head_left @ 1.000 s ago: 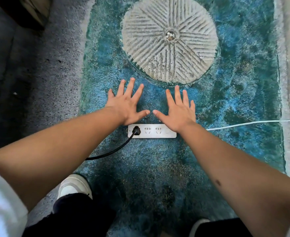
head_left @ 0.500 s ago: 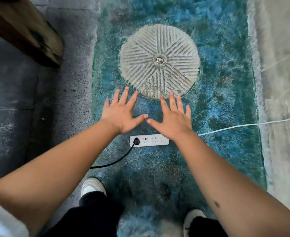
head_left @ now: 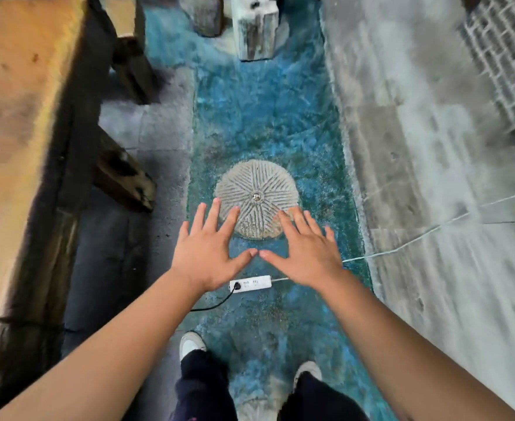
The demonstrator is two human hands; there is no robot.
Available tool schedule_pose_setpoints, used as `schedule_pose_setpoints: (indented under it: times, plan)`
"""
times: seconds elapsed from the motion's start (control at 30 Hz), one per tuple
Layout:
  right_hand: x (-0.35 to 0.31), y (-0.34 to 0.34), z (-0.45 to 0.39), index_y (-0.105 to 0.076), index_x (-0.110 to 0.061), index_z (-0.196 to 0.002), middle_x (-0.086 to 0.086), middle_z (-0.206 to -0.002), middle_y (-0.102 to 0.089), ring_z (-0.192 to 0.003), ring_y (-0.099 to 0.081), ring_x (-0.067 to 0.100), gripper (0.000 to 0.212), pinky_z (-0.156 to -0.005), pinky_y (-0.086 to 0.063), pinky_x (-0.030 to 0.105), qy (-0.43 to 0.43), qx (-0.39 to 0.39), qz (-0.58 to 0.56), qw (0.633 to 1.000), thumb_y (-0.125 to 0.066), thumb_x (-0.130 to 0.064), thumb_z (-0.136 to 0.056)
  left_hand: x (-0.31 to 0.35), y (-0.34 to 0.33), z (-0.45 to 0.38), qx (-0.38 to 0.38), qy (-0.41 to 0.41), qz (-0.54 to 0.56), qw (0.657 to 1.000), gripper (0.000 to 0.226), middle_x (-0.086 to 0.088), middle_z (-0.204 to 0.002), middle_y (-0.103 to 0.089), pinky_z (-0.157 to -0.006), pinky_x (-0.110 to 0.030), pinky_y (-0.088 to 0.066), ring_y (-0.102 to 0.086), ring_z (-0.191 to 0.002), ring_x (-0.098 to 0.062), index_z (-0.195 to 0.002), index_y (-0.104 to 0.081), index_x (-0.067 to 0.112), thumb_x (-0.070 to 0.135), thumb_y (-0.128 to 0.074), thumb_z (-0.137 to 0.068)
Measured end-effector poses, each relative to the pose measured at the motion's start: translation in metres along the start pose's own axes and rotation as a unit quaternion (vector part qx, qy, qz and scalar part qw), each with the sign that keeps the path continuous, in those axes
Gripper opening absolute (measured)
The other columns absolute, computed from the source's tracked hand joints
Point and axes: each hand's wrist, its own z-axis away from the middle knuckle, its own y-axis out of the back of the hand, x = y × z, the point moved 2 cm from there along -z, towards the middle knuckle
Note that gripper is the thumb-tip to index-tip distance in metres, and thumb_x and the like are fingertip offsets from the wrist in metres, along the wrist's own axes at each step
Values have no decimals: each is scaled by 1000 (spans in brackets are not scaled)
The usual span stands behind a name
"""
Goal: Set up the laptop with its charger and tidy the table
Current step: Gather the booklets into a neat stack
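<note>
Left hand (head_left: 210,256) and right hand (head_left: 305,253), fingers spread, gripping nothing, thumbs nearly touching above power strip (head_left: 250,284); black plug (head_left: 237,286) at its left end; wooden counter (head_left: 16,123) edge left.

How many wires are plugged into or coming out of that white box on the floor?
2. A black cord plugs into the left end of the white power strip; a white cord leaves its right end toward the right. Hands might hide others.
</note>
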Motion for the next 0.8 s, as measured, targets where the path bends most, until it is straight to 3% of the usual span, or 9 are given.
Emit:
schedule_pose_setpoints:
  times: [0.17,0.33,0.53,0.8]
  plan:
    - [-4,114,84,-1,-37,-154,-4,-165,10,-152,5,17,106,-118,-6,55,0,30,-8,1000,-14,-93,-64,47,120,57,61,-38,-31,997,94,-6,-165,3,-115,-57,-19,1,-151,-31,-155,-7,34,86,-15,-77]
    - [3,190,155,-3,-37,-154,-4,-165,11,-152,2,18,102,-117,-9,56,-5,63,-4,998,-27,-90,-71,91,194,107,112,-63,-56,990,94,-7,-165,0,-114,-58,-21,-3,-151,-32,-155,-11,34,84,-24,-77]
    - [5,245,217,-6,-36,-155,-3,-165,9,-152,2,18,98,-117,-10,57,18,132,-1,991,-37,-85,-76,135,244,144,160,-66,-58,983,95,-8,-165,-1,-113,-59,-21,-4,-150,-34,-155,-13,33,86,-16,-75]
    - [16,272,260,-1,-39,-154,-5,-165,12,-152,5,18,99,-118,-8,55,38,174,13,984,-27,-89,-72,165,271,181,194,-42,-52,979,94,-6,-165,7,-116,-56,-16,3,-151,-31,-155,-2,36,86,-12,-76]
